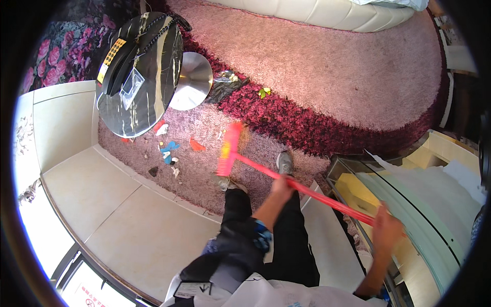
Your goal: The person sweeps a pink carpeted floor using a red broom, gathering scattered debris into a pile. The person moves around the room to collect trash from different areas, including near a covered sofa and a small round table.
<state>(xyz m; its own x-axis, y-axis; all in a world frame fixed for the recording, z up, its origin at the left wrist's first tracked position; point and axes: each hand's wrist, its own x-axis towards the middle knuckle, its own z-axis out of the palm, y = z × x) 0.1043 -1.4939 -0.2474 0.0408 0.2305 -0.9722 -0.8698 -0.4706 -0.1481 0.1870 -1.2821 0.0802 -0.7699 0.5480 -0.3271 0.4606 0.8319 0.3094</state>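
Note:
My left hand (pixel 282 188) is closed round the middle of the red handle of a broom (pixel 264 169). Near the handle's upper end, at the right, my right hand (pixel 386 226) grips it too. The broom's red head (pixel 229 149), with a yellow patch, is blurred and lies over the carpet just beyond my shoe. To its left, scraps are scattered on the pink carpet: a red scrap (pixel 197 144), a blue crumpled piece (pixel 168 150), white bits (pixel 162 129) and a dark piece (pixel 153 171). Farther off lie a black plastic bag (pixel 225 87) and a yellow-green scrap (pixel 264 92).
A round black marble-patterned table (pixel 157 88) with a metal base (pixel 193 80) bears a corded telephone (pixel 115 69) and a clear plastic box (pixel 132 87). A glass-topped cabinet (pixel 414 215) stands close at my right. A cream padded bed base (pixel 326 11) is at the top; floral fabric hangs upper left.

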